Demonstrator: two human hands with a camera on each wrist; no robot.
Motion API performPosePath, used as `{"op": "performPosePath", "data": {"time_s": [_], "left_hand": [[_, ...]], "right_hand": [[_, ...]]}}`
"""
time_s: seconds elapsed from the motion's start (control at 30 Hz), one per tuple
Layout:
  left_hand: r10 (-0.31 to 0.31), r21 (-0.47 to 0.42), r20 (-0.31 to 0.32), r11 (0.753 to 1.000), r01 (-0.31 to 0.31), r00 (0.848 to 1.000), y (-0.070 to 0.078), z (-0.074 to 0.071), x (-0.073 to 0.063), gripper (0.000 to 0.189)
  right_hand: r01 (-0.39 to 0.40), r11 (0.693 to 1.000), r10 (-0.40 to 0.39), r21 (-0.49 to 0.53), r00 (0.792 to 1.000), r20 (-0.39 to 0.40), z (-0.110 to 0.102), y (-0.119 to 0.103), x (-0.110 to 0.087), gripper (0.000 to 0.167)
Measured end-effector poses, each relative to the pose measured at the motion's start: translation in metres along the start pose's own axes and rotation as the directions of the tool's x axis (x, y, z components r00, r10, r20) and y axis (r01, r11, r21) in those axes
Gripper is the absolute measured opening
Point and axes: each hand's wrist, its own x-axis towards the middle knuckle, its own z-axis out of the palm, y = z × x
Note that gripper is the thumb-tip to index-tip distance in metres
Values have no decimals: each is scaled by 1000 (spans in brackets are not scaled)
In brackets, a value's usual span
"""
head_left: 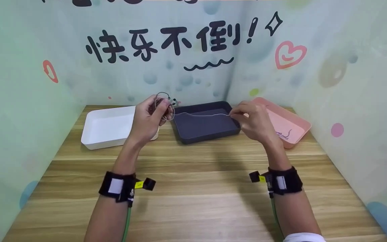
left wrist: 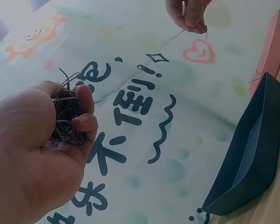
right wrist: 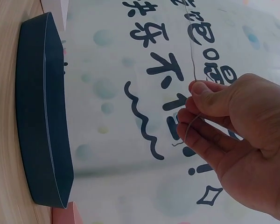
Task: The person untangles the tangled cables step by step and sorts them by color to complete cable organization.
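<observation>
My left hand (head_left: 144,119) is raised above the trays and grips a tangled bundle of thin wires (left wrist: 67,119), its fingers curled round it. Dark and light loops stick out of the bundle past the fingers. One thin pale strand (head_left: 203,116) runs from the bundle across to my right hand (head_left: 255,121). Thumb and fingertips of the right hand pinch that strand near its end, and a short tail (right wrist: 189,128) hangs past the fingers in the right wrist view. Below the strand stands a dark blue tray (head_left: 207,131).
To the left is a white tray (head_left: 108,127), partly hidden by my left hand. A pink tray (head_left: 291,119) at the right holds several short dark purple strands (head_left: 283,135). All stand on a wooden table (head_left: 193,188), before a printed curtain (head_left: 166,77).
</observation>
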Motion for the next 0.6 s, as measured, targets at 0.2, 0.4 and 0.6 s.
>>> {"op": "performPosePath", "data": {"time_s": [0.2, 0.4, 0.6], "left_hand": [[0, -28, -30, 1000, 0, 1000, 1, -4, 0, 21], [-9, -15, -35, 1000, 8, 999, 1, -6, 0, 24], [7, 1, -23, 1000, -7, 1000, 2, -7, 0, 22]], "right_hand": [[-30, 1000, 30, 0, 1000, -5, -3, 4, -3, 12], [-56, 997, 56, 45, 998, -16, -7, 14, -5, 16], [-55, 992, 62, 115, 997, -54, -9, 24, -4, 12]]}}
